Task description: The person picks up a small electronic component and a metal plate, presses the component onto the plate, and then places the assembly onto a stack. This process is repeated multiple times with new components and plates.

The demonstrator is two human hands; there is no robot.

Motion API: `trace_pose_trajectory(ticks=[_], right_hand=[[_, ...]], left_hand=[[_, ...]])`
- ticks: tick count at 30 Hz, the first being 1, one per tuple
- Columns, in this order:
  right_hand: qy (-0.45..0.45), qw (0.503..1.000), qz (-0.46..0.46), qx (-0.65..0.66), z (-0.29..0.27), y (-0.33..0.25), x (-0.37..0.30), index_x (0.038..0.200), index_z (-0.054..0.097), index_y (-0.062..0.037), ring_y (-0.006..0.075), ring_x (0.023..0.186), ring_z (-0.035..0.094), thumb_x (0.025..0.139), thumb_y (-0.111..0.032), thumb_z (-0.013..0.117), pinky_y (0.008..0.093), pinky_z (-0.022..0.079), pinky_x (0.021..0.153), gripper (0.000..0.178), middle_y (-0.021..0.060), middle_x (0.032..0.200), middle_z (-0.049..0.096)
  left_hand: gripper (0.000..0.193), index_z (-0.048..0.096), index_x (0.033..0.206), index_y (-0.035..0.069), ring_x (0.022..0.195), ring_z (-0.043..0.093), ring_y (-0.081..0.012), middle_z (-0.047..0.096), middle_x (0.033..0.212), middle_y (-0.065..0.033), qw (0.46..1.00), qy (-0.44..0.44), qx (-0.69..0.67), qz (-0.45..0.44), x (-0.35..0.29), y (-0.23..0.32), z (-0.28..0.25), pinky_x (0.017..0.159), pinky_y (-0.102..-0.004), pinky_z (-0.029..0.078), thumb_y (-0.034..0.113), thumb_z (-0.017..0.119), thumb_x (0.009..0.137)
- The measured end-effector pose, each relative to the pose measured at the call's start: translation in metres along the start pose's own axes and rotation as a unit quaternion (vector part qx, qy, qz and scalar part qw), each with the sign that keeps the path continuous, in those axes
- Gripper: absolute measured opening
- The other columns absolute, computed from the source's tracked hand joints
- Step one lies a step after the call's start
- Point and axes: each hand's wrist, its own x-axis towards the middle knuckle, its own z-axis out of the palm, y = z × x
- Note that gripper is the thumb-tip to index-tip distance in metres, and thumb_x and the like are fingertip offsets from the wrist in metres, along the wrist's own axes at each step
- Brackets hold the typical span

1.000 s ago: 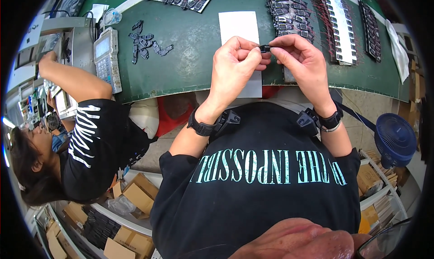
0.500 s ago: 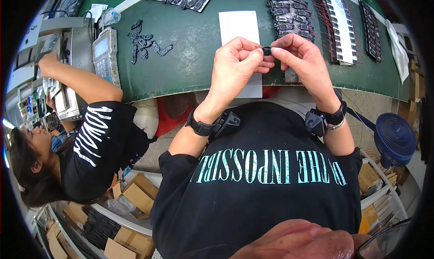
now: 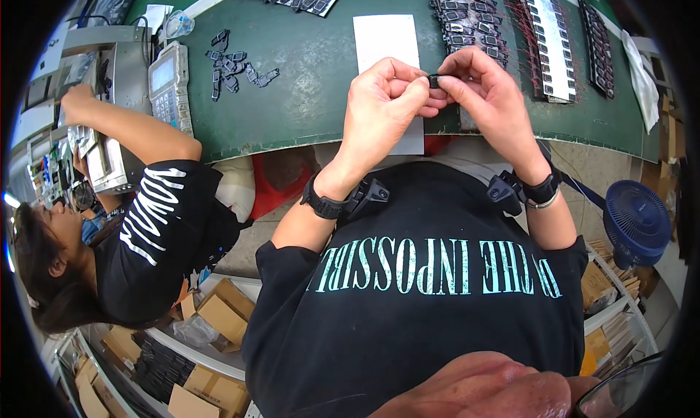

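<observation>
Between my fingertips is a small black rectangular part [image 3: 434, 81], held above the near edge of the green table [image 3: 306, 119]. My left hand [image 3: 383, 101] pinches its left side with thumb and forefinger. From the other side my right hand [image 3: 485, 86] pinches it too, thumb along the near face. The fingers cover most of the part, so its details are hidden. A white sheet [image 3: 385, 39] lies under and beyond my left hand. Past my right hand several rows of small black parts [image 3: 467, 24] lie on a board.
Loose black pieces [image 3: 233, 68] lie in a pile at left, near a grey keypad device [image 3: 169, 90]. Boards with red-wired parts [image 3: 550, 43] and black parts [image 3: 598, 50] stand at right. A co-worker's arm [image 3: 131, 126] is at far left; a blue fan [image 3: 636, 221] stands at right.
Both hands have shifted very slightly to the right with the black part still pinched between them. Otherwise the table looks the same.
</observation>
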Motion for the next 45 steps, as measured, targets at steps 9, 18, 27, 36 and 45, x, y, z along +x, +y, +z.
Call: trace_pose_trajectory(ticks=[9, 18, 27, 36, 45], right_hand=[[-0.007, 0.983, -0.078, -0.167, 0.004, -0.005, 0.001, 0.105, 0.059, 0.0026, 0.0136, 0.085, 0.064, 0.095, -0.001, 0.054, 0.0274, 0.051, 0.078, 0.012, 0.0078, 0.094, 0.065], [-0.013, 0.949, -0.146, -0.279, -0.004, -0.013, -0.035, 0.101, 0.063, 0.0014, 0.0226, 0.083, 0.065, 0.085, 0.004, 0.064, 0.0307, 0.052, 0.075, 0.017, 0.0111, 0.095, 0.066], [0.096, 0.937, -0.129, -0.309, -0.036, -0.01, -0.073, 0.111, 0.068, -0.0032, 0.0278, 0.093, 0.063, 0.077, 0.005, 0.071, 0.0352, 0.051, 0.08, 0.034, 0.0104, 0.103, 0.067], [0.04, 0.883, -0.216, -0.415, -0.042, 0.009, -0.056, 0.107, 0.072, -0.0056, 0.0275, 0.114, 0.056, 0.077, -0.002, 0.073, 0.0412, 0.044, 0.098, 0.03, 0.0038, 0.111, 0.068], [0.052, 0.882, -0.205, -0.422, -0.041, 0.017, -0.057, 0.107, 0.072, -0.0064, 0.0278, 0.115, 0.056, 0.078, -0.005, 0.073, 0.042, 0.042, 0.101, 0.029, 0.0035, 0.112, 0.068]], left_hand=[[0.012, 0.054, 0.1, -0.007, 0.082, 0.072, -0.0189, 0.071, 0.091, -0.0178, 0.999, -0.016, 0.03, 0.032, -0.001, -0.001, -0.001, 0.073, -0.0279, 0.061, 0.002, 0.06, 0.093], [0.012, 0.056, 0.094, -0.003, 0.076, 0.071, -0.0152, 0.071, 0.081, -0.0124, 0.991, -0.005, 0.128, 0.027, -0.028, -0.021, 0.01, 0.066, -0.0255, 0.058, 0.004, 0.065, 0.09], [0.014, 0.056, 0.095, -0.003, 0.062, 0.068, -0.0134, 0.069, 0.075, -0.0108, 0.972, -0.128, 0.13, -0.15, -0.004, -0.004, 0.016, 0.048, -0.0218, 0.051, 0.008, 0.064, 0.092], [0.018, 0.059, 0.092, -0.002, 0.055, 0.064, -0.0112, 0.067, 0.068, -0.0089, 0.95, -0.13, 0.201, -0.199, 0.025, -0.009, 0.013, 0.045, -0.0218, 0.048, 0.014, 0.068, 0.091], [0.019, 0.066, 0.094, 0.006, 0.074, 0.067, -0.0248, 0.066, 0.087, -0.007, 0.811, -0.038, 0.52, 0.266, -0.002, -0.023, 0.027, 0.062, -0.0355, 0.053, 0.016, 0.076, 0.081]])
